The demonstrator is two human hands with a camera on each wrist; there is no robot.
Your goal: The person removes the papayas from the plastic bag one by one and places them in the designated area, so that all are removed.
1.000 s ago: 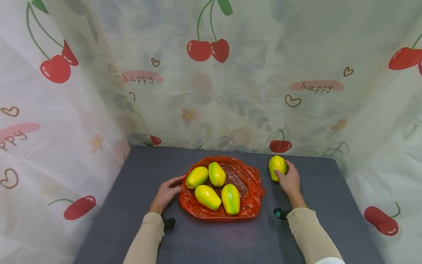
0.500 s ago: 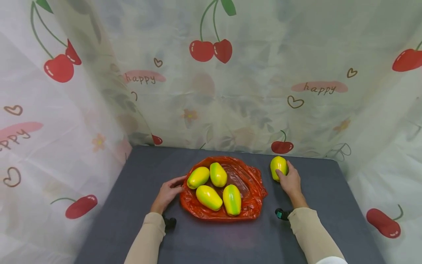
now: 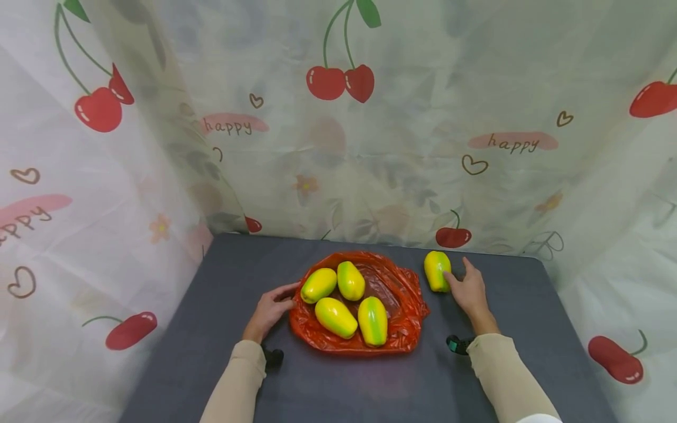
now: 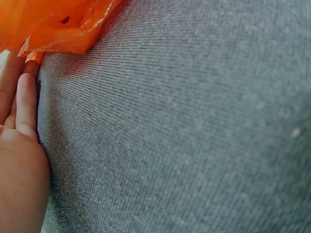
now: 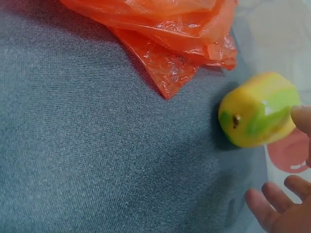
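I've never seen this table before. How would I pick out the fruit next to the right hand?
On the dark grey table, find the red plastic bag. Just to its right, near the table's far edge, is the lone fruit, yellow with some green, beside the right hand. Unlike its four similar neighbours, it lies outside the bag.

Toward the far right corner of the grey, finely ribbed tablecloth [image 3: 365, 388], a papaya [image 3: 436, 271] is bright yellow streaked with green. Between the side edges, an orange-red plastic bag [image 3: 406, 323] carries four papayas [image 3: 336, 318], yellow touched with green. Sleeves [image 3: 235, 376] are beige. Beyond the far edge, a whitish curtain [image 3: 402, 135] bears red cherries [image 3: 326, 83], brown hearts [image 3: 256, 101] and pink patches [image 3: 476, 140] lettered "happy".
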